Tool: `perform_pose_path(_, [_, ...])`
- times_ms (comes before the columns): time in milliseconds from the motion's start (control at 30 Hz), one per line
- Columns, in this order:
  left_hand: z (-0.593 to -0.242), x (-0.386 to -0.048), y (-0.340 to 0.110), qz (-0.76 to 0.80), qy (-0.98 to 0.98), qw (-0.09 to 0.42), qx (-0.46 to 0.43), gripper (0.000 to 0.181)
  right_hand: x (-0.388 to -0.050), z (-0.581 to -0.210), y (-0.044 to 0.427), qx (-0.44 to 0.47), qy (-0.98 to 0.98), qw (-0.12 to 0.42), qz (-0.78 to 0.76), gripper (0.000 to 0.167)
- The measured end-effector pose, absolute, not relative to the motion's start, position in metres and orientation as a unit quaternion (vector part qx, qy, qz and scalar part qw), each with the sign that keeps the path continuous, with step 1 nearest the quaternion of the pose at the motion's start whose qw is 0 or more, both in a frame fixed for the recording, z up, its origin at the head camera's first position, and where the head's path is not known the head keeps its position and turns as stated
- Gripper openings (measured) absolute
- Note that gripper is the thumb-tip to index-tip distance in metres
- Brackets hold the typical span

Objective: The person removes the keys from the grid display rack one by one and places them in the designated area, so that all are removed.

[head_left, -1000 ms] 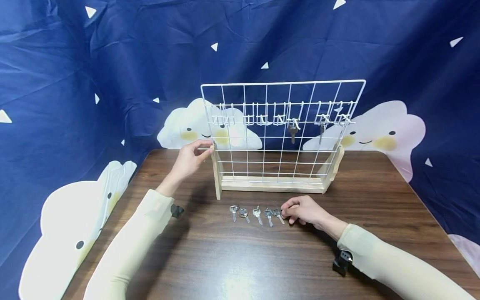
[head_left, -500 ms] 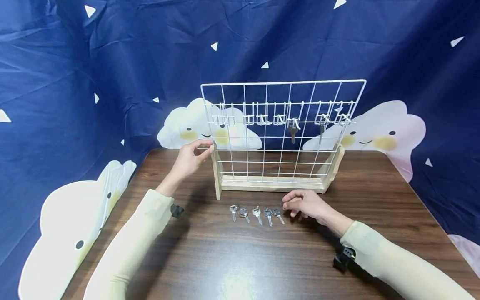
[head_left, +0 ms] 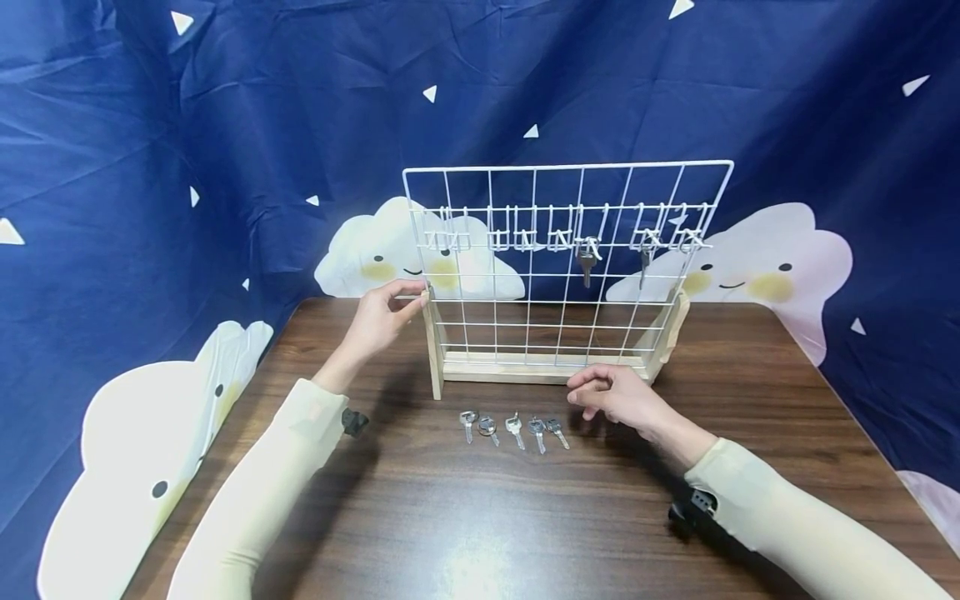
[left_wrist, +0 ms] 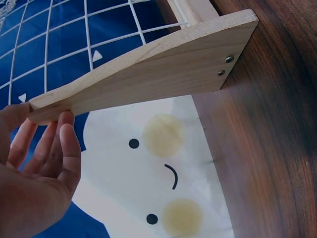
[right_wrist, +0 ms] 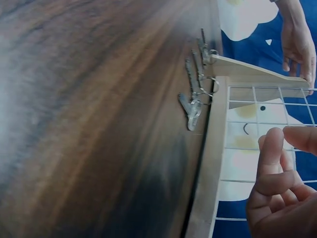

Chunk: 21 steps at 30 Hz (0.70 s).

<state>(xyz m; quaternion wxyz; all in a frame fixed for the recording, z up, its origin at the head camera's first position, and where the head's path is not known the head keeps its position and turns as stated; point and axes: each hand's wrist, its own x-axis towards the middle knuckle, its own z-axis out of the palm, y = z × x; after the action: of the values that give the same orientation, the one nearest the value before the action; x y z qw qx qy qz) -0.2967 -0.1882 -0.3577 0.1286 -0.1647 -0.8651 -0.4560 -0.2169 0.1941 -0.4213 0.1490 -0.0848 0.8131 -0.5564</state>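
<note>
A white wire grid rack [head_left: 567, 273] with a wooden base stands on the table. My left hand [head_left: 378, 319] pinches the top of its left wooden side panel [left_wrist: 138, 74], thumb on one face and fingers on the other. My right hand [head_left: 618, 400] hovers just in front of the base, its fingers bent loosely and its thumb near the index finger. Nothing shows between those fingertips in the right wrist view. Several silver keys [head_left: 513, 423] with rings lie in a row to its left. Two more keys hang from the grid, one near the middle [head_left: 587, 262], another key [head_left: 645, 265] farther right.
Several white hooks [head_left: 525, 240] line the upper part of the grid. Behind the table [head_left: 420, 517] hangs a dark blue curtain [head_left: 300, 100] printed with clouds and white triangles. Each sleeve has a black wrist camera strapped under it.
My right hand has risen away from the rightmost key on the table, moving back toward the rack's base. The row of keys and my left hand have stayed in place.
</note>
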Motion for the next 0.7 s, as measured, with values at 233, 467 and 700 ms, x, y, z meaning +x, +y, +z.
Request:
perform_pose_path(233, [-0.358, -0.298, -0.188, -0.456, -0.864, 0.132, -0.169, 0.029, -0.219, -0.409, 0.194, -0.083, 0.811, 0.119, -0.568, 0.041])
perform_pose_path(467, [-0.358, -0.297, -0.188, -0.458, -0.862, 0.134, -0.169, 0.030, -0.224, -0.401, 0.195, -0.096, 0.816, 0.085, -0.564, 0.032])
perform_pose_path(700, [-0.357, -0.295, -0.188, -0.466, -0.860, 0.126, -0.167, 0.030, -0.227, -0.389, 0.196, -0.116, 0.825, 0.043, -0.552, 0.032])
